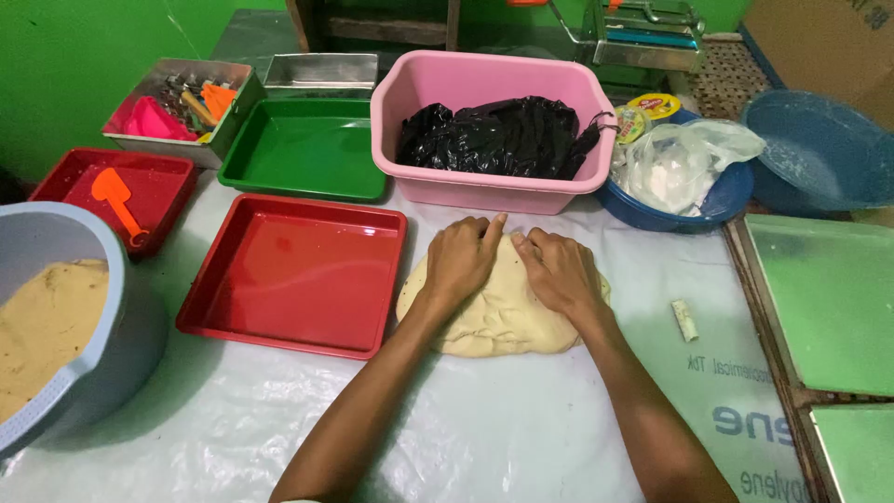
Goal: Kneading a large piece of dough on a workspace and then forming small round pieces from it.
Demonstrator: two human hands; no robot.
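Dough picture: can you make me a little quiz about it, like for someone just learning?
1. True or false: both hands, the left hand and the right hand, press on the dough.
2. What lies in the pink tub behind the dough?
A. a black plastic bag
B. a green tray
C. an orange scoop
3. Fill in: the tray right beside the dough, on the person's left, is coloured ____.

Key
1. True: both hands lie flat on top of the dough.
2. A: the black plastic bag.
3. Red: the big red tray.
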